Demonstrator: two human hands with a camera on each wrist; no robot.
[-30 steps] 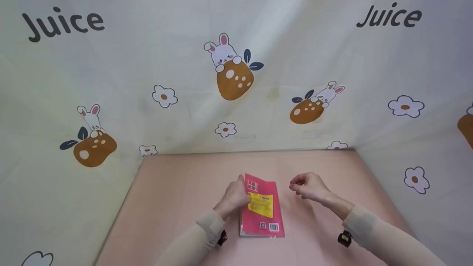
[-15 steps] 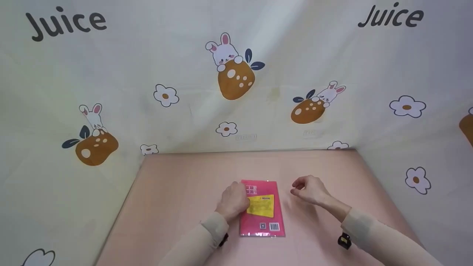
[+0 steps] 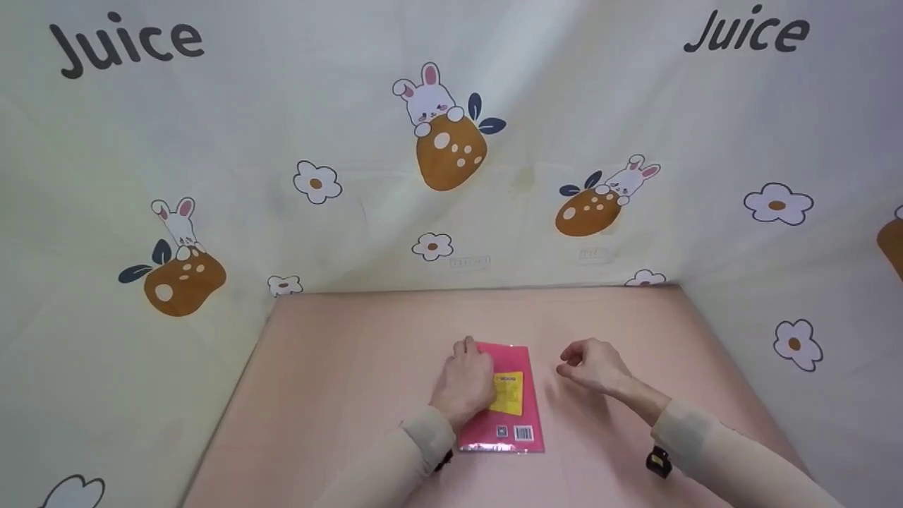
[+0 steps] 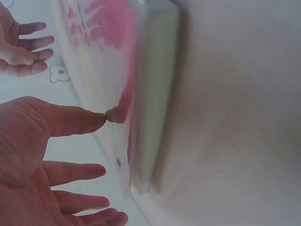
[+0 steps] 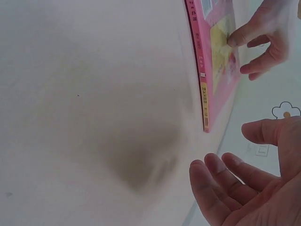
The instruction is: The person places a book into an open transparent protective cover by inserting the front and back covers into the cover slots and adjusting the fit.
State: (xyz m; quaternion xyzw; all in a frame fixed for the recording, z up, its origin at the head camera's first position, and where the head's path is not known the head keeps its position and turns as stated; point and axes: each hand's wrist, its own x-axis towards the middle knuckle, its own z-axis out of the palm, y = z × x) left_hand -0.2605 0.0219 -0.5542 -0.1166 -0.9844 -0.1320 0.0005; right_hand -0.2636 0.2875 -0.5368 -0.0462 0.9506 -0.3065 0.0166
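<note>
A pink book (image 3: 509, 358) in a clear plastic cover lies closed on the table, back cover up. A yellow panel (image 3: 508, 394), a QR code and a barcode are printed on it. My left hand (image 3: 465, 381) is over the book's left half and hides part of it. In the left wrist view its thumb (image 4: 77, 121) touches the glossy cover, with the other fingers loosely extended and the page edges (image 4: 157, 94) facing that camera. My right hand (image 3: 596, 363) hovers right of the book, fingers loosely bent, holding nothing. The book's spine (image 5: 200, 52) faces the right wrist camera.
The pink tabletop (image 3: 353, 353) runs back to a pale fabric wall (image 3: 367, 127) printed with rabbits, fruit and flowers. More of this fabric closes in the left and right sides. Dark wrist devices (image 3: 658, 462) sit at both sleeves.
The cover's raised left edge has come down, and the book now lies flat. My left hand has moved right, further over the cover. My right hand has barely shifted.
</note>
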